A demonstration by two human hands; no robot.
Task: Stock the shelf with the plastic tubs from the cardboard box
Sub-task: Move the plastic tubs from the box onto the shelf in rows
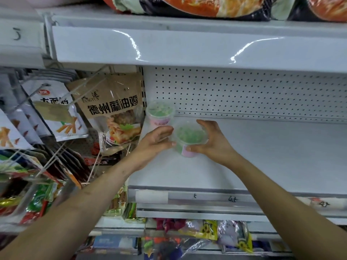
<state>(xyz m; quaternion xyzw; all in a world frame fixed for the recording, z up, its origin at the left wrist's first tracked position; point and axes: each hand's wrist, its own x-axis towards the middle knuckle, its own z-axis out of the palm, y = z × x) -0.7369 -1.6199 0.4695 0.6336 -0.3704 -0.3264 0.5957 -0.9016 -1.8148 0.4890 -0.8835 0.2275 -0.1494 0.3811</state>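
Two clear plastic tubs with green contents and pink labels are on the white shelf [262, 156]. One tub [159, 114] stands upright in the back left corner against the perforated back panel. The second tub [188, 139] is just in front of it, between my hands. My left hand [156, 140] has its fingers against the tub's left side. My right hand [212, 141] curls round its right side, thumb on the pink label, fingers arched over the rim. I cannot tell whether this tub rests on the shelf. The cardboard box is out of view.
Hanging snack bags [114, 111] crowd the rack just left of the shelf. An upper shelf edge [187, 47] overhangs closely above. A price rail [206, 197] runs along the shelf's front, with more packets [206, 229] below. The shelf surface to the right of the tubs is bare.
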